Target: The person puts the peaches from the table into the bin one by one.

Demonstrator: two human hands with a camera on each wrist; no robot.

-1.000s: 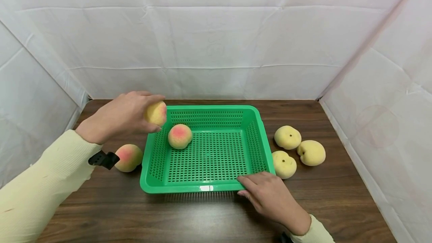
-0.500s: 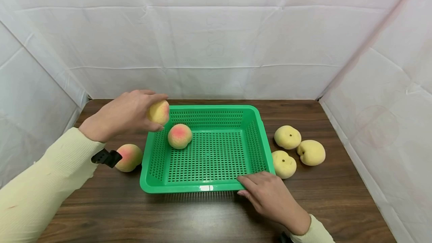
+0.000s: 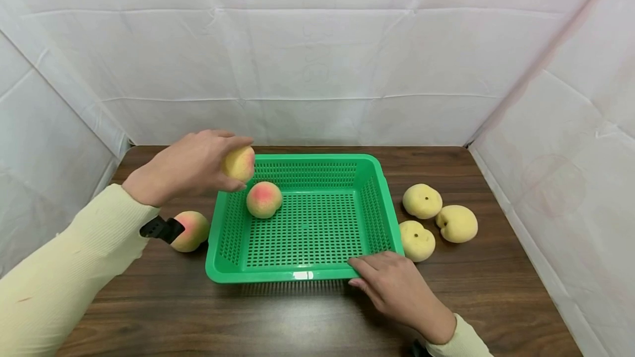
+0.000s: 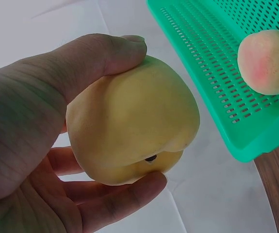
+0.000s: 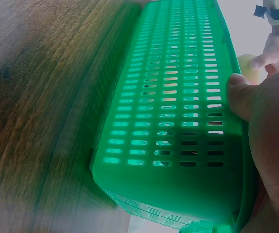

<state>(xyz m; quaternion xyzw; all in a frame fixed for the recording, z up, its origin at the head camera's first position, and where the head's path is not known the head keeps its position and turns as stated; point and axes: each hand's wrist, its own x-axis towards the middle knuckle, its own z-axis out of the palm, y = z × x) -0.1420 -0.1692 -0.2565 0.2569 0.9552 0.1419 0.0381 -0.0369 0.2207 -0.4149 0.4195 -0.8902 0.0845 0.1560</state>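
My left hand (image 3: 190,164) holds a yellow peach with a pink blush (image 3: 239,164) over the back left corner of a green plastic basket (image 3: 297,276). In the left wrist view the thumb lies across the top of this peach (image 4: 134,116) and the fingers curl beneath it, its dark stem pit showing. A second peach (image 3: 264,200) sits inside the basket, towards its left side. My right hand (image 3: 397,288) grips the rim at the front right corner. The right wrist view shows its thumb (image 5: 239,92) at the rim, with the other fingers mostly hidden.
One pink-blushed peach (image 3: 190,231) rests left of the basket, partly behind the wrist strap (image 3: 161,229). Several paler peaches (image 3: 423,201) lie close together beyond the basket's right side. White sheeting (image 3: 307,70) walls the dark wooden table (image 3: 297,324) at the back and sides.
My left hand has drifted slightly right and up with the peach, further over the basket's corner. The right hand and the basket stay in place.
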